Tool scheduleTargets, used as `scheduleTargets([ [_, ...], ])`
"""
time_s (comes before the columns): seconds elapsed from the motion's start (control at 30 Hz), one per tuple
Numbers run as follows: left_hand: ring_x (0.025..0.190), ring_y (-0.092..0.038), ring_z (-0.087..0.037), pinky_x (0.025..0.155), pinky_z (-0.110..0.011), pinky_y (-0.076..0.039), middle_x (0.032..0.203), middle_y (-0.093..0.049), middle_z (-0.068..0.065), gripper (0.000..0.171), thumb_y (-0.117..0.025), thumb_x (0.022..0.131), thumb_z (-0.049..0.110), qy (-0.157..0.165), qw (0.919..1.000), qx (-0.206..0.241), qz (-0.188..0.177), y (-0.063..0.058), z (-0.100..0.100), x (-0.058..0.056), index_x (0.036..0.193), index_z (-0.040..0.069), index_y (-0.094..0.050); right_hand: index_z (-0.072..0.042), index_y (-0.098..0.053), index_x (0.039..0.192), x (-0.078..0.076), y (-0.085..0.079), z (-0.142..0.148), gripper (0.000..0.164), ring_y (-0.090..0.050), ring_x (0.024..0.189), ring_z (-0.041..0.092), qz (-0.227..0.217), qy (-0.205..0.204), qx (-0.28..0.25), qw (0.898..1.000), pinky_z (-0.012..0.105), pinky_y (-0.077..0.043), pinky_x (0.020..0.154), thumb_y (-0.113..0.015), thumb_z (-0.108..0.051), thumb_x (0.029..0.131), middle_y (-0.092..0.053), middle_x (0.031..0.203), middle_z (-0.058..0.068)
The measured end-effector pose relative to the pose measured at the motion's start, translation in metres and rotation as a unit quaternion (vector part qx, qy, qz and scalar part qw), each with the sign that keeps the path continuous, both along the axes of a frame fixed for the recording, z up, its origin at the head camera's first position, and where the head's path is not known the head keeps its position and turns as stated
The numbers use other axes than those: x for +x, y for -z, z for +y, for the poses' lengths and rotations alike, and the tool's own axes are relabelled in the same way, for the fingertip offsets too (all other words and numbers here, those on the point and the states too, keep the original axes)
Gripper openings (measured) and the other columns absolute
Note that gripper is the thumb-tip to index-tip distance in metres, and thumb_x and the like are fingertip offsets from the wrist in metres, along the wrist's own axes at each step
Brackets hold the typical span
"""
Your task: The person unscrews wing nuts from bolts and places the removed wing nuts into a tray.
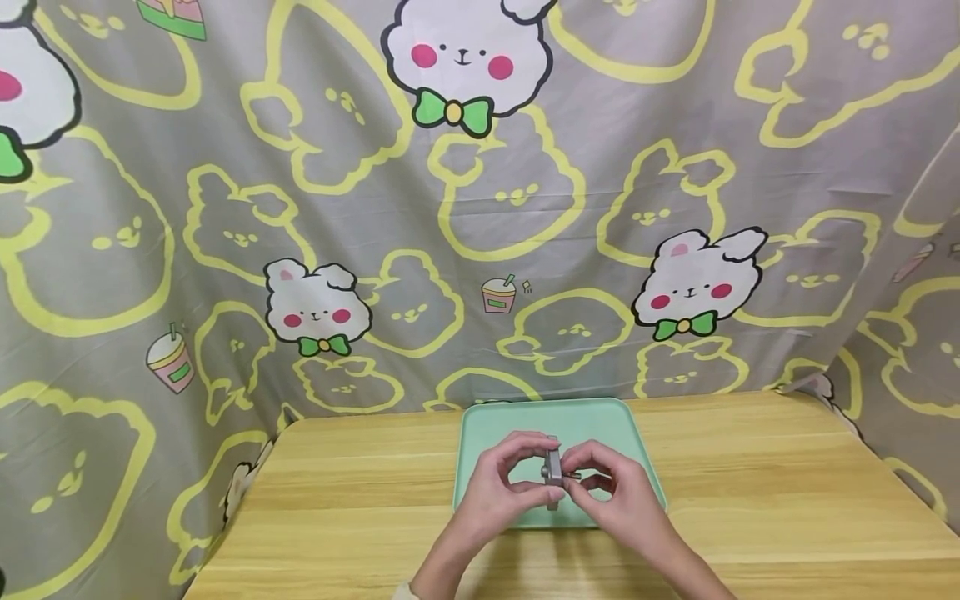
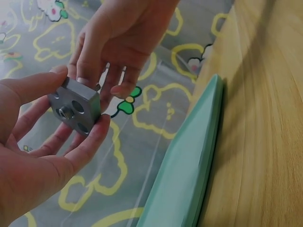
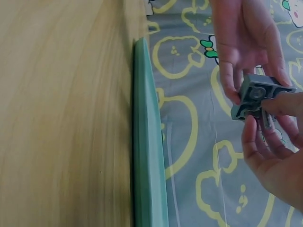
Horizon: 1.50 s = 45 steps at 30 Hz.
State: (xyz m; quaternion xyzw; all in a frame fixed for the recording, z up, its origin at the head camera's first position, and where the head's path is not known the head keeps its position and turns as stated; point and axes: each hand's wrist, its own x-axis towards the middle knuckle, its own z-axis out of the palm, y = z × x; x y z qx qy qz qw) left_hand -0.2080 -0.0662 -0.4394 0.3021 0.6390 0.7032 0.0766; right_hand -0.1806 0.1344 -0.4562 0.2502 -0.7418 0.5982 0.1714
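A grey, square metal block [image 1: 553, 468] with several round holes is held above the tray between both hands. My left hand [image 1: 495, 482] grips it by opposite edges, thumb on one side and fingertips on the other. In the left wrist view, the round end of a bolt [image 2: 65, 112] shows in one hole of the block. On the block's other face, the bolt's threaded shank [image 3: 268, 119] sticks out in the right wrist view. My right hand [image 1: 617, 490] pinches around the shank close to the block. Its fingertips hide whether a nut sits there.
A mint-green tray [image 1: 487, 417] with a raised rim lies on the wooden table [image 1: 360, 492], beneath the hands. Behind the table hangs a grey curtain [image 1: 420, 217] printed with rabbits and yellow outlines; it also covers the sides.
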Motion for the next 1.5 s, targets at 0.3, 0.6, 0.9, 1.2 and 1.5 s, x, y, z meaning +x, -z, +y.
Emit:
scheduleTargets([
  [0.3,0.125,-0.057,-0.042,0.101,-0.033,-0.055,0.135,-0.059,-0.016,0.048,-0.081,0.087,0.0,0.0,0.9999,0.008,-0.009,-0.002,-0.006,-0.003,0.132,0.001,-0.064,-0.012,-0.069,0.095,-0.007,0.004,-0.007,0.022,-0.064,0.088,0.015,0.262,0.044,0.054,0.963,0.018,-0.055,0.07,-0.078,0.006,0.086,-0.068,0.102,0.005],
  [0.6,0.124,-0.058,-0.04,0.098,-0.031,-0.056,0.135,-0.059,-0.015,0.048,-0.081,0.086,0.0,0.004,0.9998,0.005,-0.021,-0.002,-0.007,-0.003,0.132,0.001,-0.064,-0.007,-0.067,0.087,-0.007,-0.001,-0.009,0.022,-0.064,0.086,0.018,0.351,0.072,0.11,0.927,0.014,-0.054,0.08,-0.057,-0.017,0.105,-0.064,0.102,0.006],
  [0.9,0.125,-0.058,-0.039,0.099,-0.034,-0.056,0.137,-0.058,-0.018,0.048,-0.081,0.087,0.0,-0.007,0.9998,0.002,-0.017,-0.003,-0.008,-0.002,0.132,0.0,-0.063,-0.009,-0.07,0.098,-0.007,0.003,-0.008,0.008,-0.065,0.093,0.021,0.31,0.059,0.084,0.945,0.016,-0.053,0.092,-0.067,-0.015,0.101,-0.066,0.106,0.007],
  [1.2,0.123,-0.06,-0.028,0.089,-0.043,-0.063,0.134,-0.056,-0.018,0.049,-0.081,0.084,-0.005,-0.014,0.9999,0.005,0.005,-0.003,-0.004,-0.001,0.13,0.002,-0.065,-0.008,-0.068,0.113,0.003,-0.004,0.0,0.019,-0.07,0.104,0.018,0.015,0.041,-0.004,0.999,0.029,-0.064,0.08,-0.07,0.0,0.096,-0.067,0.114,0.007],
  [1.5,0.118,-0.059,-0.028,0.084,-0.044,-0.064,0.133,-0.055,-0.013,0.047,-0.083,0.082,-0.004,-0.023,0.9993,-0.024,0.017,-0.004,-0.002,0.003,0.126,0.005,-0.069,0.007,-0.062,0.124,0.0,-0.009,0.003,0.036,-0.072,0.098,0.023,-0.262,-0.035,-0.092,0.96,0.041,-0.065,0.081,-0.068,-0.02,0.102,-0.067,0.116,0.02],
])
